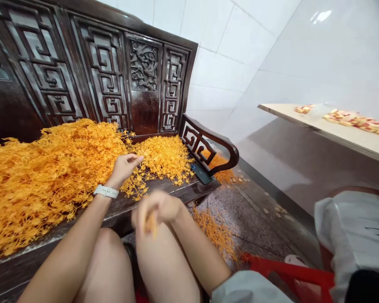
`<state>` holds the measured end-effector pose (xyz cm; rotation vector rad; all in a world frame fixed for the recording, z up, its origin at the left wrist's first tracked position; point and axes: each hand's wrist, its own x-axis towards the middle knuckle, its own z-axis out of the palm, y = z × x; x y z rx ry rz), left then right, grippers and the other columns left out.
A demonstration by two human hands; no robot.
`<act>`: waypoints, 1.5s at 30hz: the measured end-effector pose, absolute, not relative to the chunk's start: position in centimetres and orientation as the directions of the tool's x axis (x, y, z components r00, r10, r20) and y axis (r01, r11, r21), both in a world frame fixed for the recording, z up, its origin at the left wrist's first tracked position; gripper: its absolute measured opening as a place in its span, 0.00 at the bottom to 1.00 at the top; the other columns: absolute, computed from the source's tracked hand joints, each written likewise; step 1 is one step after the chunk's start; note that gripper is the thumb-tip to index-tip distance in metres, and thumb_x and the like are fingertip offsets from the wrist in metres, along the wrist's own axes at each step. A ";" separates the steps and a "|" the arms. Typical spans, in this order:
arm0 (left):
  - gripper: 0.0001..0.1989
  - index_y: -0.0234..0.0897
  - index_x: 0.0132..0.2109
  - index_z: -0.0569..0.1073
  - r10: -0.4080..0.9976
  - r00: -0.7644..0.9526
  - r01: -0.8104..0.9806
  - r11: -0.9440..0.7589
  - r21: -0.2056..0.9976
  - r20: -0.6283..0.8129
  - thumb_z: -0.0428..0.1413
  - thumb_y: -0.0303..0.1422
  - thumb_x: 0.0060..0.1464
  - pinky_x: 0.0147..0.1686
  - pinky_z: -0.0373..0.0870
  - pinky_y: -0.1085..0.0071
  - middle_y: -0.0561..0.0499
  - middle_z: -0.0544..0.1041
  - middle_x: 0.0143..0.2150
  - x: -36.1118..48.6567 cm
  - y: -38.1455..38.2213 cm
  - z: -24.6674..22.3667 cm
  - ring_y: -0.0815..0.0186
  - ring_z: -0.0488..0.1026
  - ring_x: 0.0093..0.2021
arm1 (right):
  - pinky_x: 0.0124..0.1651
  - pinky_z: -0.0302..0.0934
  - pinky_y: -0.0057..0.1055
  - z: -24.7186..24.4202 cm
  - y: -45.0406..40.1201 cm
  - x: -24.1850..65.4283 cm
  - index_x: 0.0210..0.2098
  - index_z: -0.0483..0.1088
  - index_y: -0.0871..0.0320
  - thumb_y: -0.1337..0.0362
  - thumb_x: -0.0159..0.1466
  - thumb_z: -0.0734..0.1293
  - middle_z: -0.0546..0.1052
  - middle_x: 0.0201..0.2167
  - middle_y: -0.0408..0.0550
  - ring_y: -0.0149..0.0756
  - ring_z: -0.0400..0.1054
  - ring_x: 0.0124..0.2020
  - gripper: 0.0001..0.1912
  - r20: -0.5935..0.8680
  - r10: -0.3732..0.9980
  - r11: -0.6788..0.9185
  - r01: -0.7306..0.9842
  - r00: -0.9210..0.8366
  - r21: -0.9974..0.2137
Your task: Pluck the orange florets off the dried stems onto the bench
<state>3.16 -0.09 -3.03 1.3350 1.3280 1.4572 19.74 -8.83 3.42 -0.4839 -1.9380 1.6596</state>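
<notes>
- right hand (158, 208): fingers closed in a pinch, a short orange sprig (150, 225) gripped between them, held just above the right knee (164, 261).
- left hand (123, 168): kept loosely open, palm down, no grip to be seen, laid over loose sprigs (135, 185) at the seat edge; a white watch (105, 191) is worn on the wrist.
- progress: the bulk is left in a large heap (50, 176) on the bench seat, with a smaller heap (164, 158) beyond the left hand; only the one sprig is held. how much has been handled cannot be told.
- surface: the heaps are borne by a dark carved wooden bench (145, 109); a phone (201, 173) is laid at the seat's far end.
- floor: speckled stone floor (252, 214) is strewn with a spill of sprigs (216, 233) and small tan bits (240, 179); a red plastic stool (287, 273) is set near the knees.
- room: white tile wall (227, 54) is seen behind, and a pale board (334, 130) is mounted there, with red-orange strips (356, 123) laid on it.
</notes>
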 end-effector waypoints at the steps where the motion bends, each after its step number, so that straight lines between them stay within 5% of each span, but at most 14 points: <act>1: 0.21 0.35 0.31 0.81 0.966 -0.153 0.104 -0.195 0.975 0.210 0.70 0.50 0.44 0.34 0.65 0.69 0.48 0.79 0.29 3.2 -0.2 -3.1 0.64 0.70 0.31 | 0.18 0.59 0.22 3.1 -8.4 20.0 0.35 0.79 0.61 0.43 0.77 0.53 0.76 0.24 0.43 0.29 0.63 0.22 0.34 0.222 0.735 0.189 -0.122 -0.640 -0.974; 3: 0.21 0.35 0.30 0.81 0.974 -0.098 0.079 -0.199 0.977 0.206 0.71 0.50 0.43 0.34 0.66 0.69 0.48 0.79 0.29 3.3 -0.4 -3.1 0.64 0.71 0.31 | 0.16 0.51 0.21 2.4 -7.9 20.4 0.48 0.78 0.62 0.51 0.80 0.43 0.75 0.27 0.43 0.28 0.55 0.20 0.36 0.205 0.837 0.045 -0.309 -0.508 -0.950; 7: 0.24 0.35 0.29 0.81 0.985 -0.008 0.092 -0.173 0.981 0.174 0.69 0.54 0.46 0.28 0.61 0.70 0.50 0.76 0.26 3.5 -0.4 -3.1 0.67 0.66 0.27 | 0.20 0.46 0.22 0.8 -8.5 20.0 0.51 0.76 0.58 0.56 0.72 0.64 0.72 0.25 0.40 0.25 0.49 0.18 0.16 0.027 0.794 -0.376 -0.525 -0.607 -0.764; 17: 0.23 0.36 0.33 0.83 0.978 0.034 0.076 -0.208 0.975 0.206 0.70 0.54 0.47 0.25 0.51 0.71 0.55 0.66 0.21 3.6 -1.0 -1.7 0.70 0.56 0.23 | 0.20 0.49 0.23 -2.0 -6.3 20.7 0.40 0.65 0.53 0.56 0.56 0.78 0.75 0.26 0.34 0.23 0.58 0.18 0.21 -0.247 0.960 -0.274 -0.638 -0.133 -0.719; 24: 0.21 0.35 0.28 0.81 0.957 0.103 0.176 -0.286 0.942 0.271 0.69 0.51 0.47 0.31 0.62 0.69 0.49 0.77 0.26 4.0 -1.4 -0.9 0.66 0.66 0.27 | 0.22 0.53 0.23 -2.4 -6.7 20.2 0.33 0.64 0.54 0.48 0.61 0.76 0.72 0.25 0.35 0.23 0.57 0.18 0.22 -0.070 0.995 -0.099 -0.540 -0.074 -0.836; 28: 0.16 0.36 0.27 0.78 0.929 -0.174 0.347 -0.253 0.903 0.328 0.64 0.44 0.52 0.30 0.59 0.68 0.50 0.74 0.24 3.2 -0.4 -1.7 0.65 0.66 0.27 | 0.22 0.51 0.22 -2.4 -7.8 20.0 0.26 0.65 0.56 0.50 0.64 0.74 0.68 0.20 0.35 0.22 0.56 0.17 0.21 0.077 0.984 0.020 -0.332 -0.162 -0.943; 31: 0.14 0.37 0.27 0.76 0.853 -0.405 0.359 -0.183 0.915 0.329 0.60 0.41 0.53 0.28 0.53 0.69 0.53 0.68 0.22 1.8 0.4 -2.6 0.66 0.61 0.26 | 0.29 0.63 0.22 -0.9 -9.3 19.6 0.29 0.75 0.58 0.51 0.66 0.74 0.77 0.24 0.40 0.26 0.68 0.23 0.17 0.192 0.702 0.086 -0.186 -0.686 -0.979; 33: 0.14 0.37 0.26 0.74 0.851 -0.430 0.307 -0.176 0.935 0.301 0.61 0.42 0.53 0.28 0.52 0.69 0.53 0.66 0.22 1.0 0.7 -3.1 0.67 0.58 0.25 | 0.37 0.70 0.24 0.7 -9.8 19.4 0.35 0.81 0.59 0.53 0.64 0.76 0.83 0.32 0.46 0.31 0.77 0.30 0.15 0.092 0.091 0.088 -0.084 -0.992 -0.993; 35: 0.16 0.38 0.26 0.73 0.861 -0.421 0.279 -0.174 0.944 0.283 0.61 0.44 0.53 0.28 0.53 0.69 0.54 0.66 0.22 0.7 0.7 -3.5 0.68 0.58 0.25 | 0.36 0.72 0.24 2.3 -9.8 19.5 0.35 0.83 0.61 0.55 0.58 0.80 0.85 0.32 0.47 0.33 0.80 0.30 0.14 -0.051 -0.324 0.139 0.006 -0.945 -0.990; 36: 0.16 0.37 0.26 0.74 0.865 -0.416 0.275 -0.176 0.945 0.282 0.61 0.44 0.53 0.29 0.54 0.69 0.54 0.66 0.22 0.6 0.7 -3.7 0.68 0.59 0.25 | 0.33 0.72 0.23 2.9 -9.5 19.6 0.31 0.83 0.62 0.56 0.54 0.82 0.84 0.28 0.46 0.32 0.79 0.27 0.15 -0.080 -0.258 0.191 0.030 -0.963 -0.981; 38: 0.16 0.37 0.27 0.74 0.867 -0.409 0.265 -0.186 0.946 0.285 0.61 0.45 0.53 0.29 0.54 0.69 0.54 0.67 0.23 0.7 0.6 -3.8 0.68 0.59 0.25 | 0.24 0.68 0.20 3.6 -8.9 19.9 0.25 0.79 0.63 0.53 0.54 0.81 0.80 0.21 0.42 0.28 0.75 0.22 0.18 0.028 0.354 0.316 0.091 -0.935 -0.944; 40: 0.16 0.37 0.28 0.75 0.877 -0.389 0.235 -0.201 0.951 0.282 0.62 0.45 0.53 0.29 0.54 0.69 0.54 0.68 0.23 0.9 0.7 -3.8 0.68 0.59 0.25 | 0.21 0.66 0.19 3.4 -8.1 20.0 0.26 0.76 0.61 0.47 0.68 0.71 0.80 0.22 0.42 0.27 0.73 0.23 0.24 0.202 0.832 0.301 0.116 -0.517 -0.946; 42: 0.17 0.37 0.28 0.74 0.892 -0.363 0.196 -0.211 0.957 0.271 0.62 0.47 0.53 0.28 0.54 0.69 0.54 0.67 0.23 1.0 0.7 -3.8 0.68 0.59 0.25 | 0.25 0.70 0.22 2.6 -7.7 19.7 0.35 0.77 0.61 0.46 0.77 0.59 0.84 0.31 0.49 0.29 0.76 0.29 0.27 0.112 0.922 0.074 -0.116 -0.370 -0.990; 45: 0.18 0.38 0.27 0.74 0.911 -0.317 0.202 -0.207 0.957 0.264 0.63 0.48 0.52 0.28 0.54 0.69 0.54 0.67 0.22 1.4 0.7 -3.7 0.67 0.59 0.25 | 0.28 0.69 0.24 0.7 -7.7 19.0 0.47 0.76 0.59 0.50 0.74 0.64 0.85 0.38 0.51 0.30 0.74 0.27 0.19 -0.099 0.801 -0.434 -0.457 -0.591 -0.776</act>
